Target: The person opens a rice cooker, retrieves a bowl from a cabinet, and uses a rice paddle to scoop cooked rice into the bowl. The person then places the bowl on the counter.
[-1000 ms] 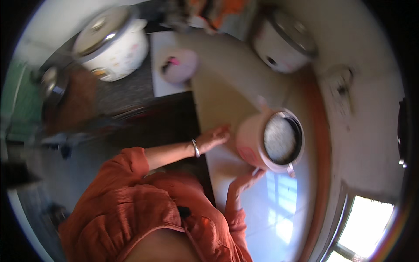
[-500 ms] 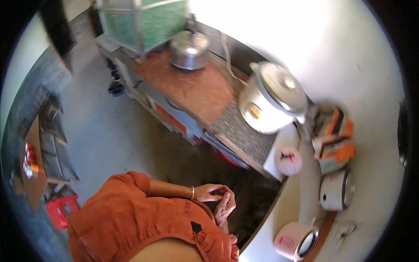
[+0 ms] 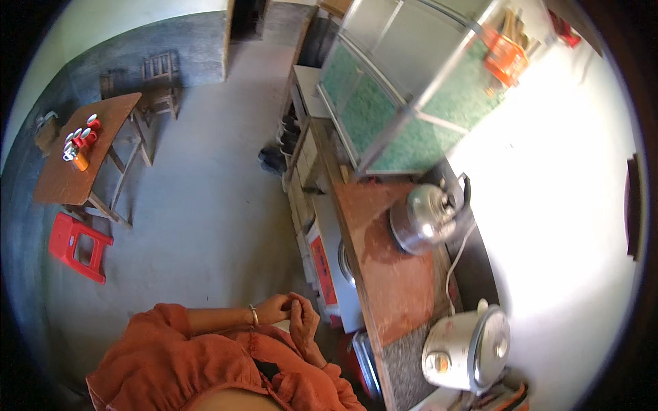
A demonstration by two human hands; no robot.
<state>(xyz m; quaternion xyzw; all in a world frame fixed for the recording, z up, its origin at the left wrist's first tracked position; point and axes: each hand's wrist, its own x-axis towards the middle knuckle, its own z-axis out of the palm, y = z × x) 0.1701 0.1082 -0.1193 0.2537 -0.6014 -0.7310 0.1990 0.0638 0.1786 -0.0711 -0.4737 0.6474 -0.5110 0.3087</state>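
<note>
Far out to the left of the counter [image 3: 391,288], a wooden table [image 3: 58,181] is seen with small red cups [image 3: 79,140] grouped on it, and a red stool [image 3: 75,246] is tipped on the floor just beside it.

Closer to the counter, the left hand [image 3: 274,309] is brought in across the body, a thin bangle [image 3: 254,316] showing at the wrist. It is met by the right hand [image 3: 303,325], raised from below. The two are curled shut against each other, fingers folded over fingers. Nothing is seen gripped between them, though whether something small is pinched inside cannot be told.

The clasp is judged best done close to the chest, wrists loose and elbows tucked, so that the counter's front edge is not knocked.

The counter itself lies just to the right of the hands, near but not touched. On its red-brown top, towards the far end, a shiny steel pot [image 3: 425,219] is set. At the near end, a pale rice cooker [image 3: 466,349] is stood, lid closed. Beyond the counter's far end, a green-panelled cabinet [image 3: 384,116] is seen.
</note>
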